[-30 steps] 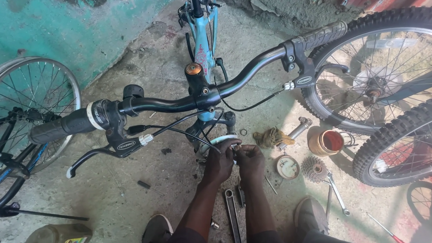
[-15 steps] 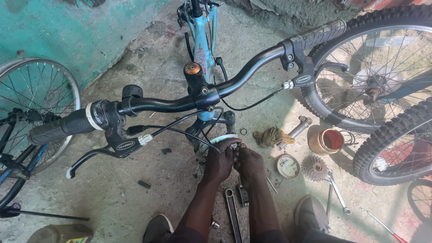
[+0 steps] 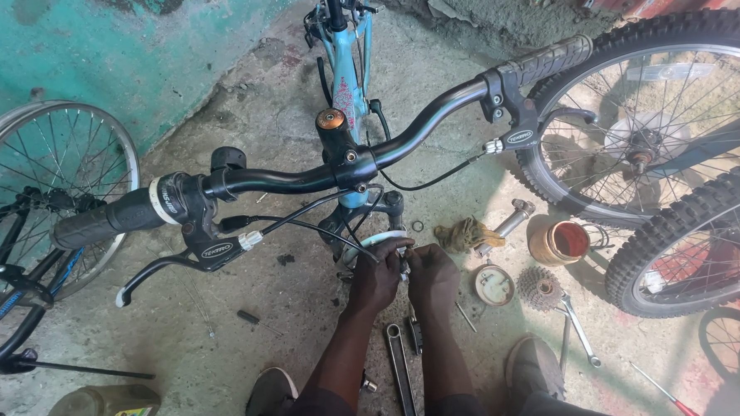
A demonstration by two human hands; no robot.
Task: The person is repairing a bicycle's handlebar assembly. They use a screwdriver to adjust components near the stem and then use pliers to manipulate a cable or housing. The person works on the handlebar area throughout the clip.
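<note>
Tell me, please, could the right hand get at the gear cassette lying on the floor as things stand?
Probably yes: the cassette lies in the open to the right of the right hand, with only a small round tin on the floor between them.

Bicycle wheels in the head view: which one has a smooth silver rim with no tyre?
The bare silver spoked wheel at far left, beside the teal wall; both wheels at right wear black knobby tyres.

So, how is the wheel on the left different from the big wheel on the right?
The left wheel shows a bare silver rim with no tyre; the right wheel carries a knobby black tyre. The left wheel stands by the turquoise wall, the right wheel over the concrete floor near an orange tin. Both have thin metal spokes and stand upright.
</note>
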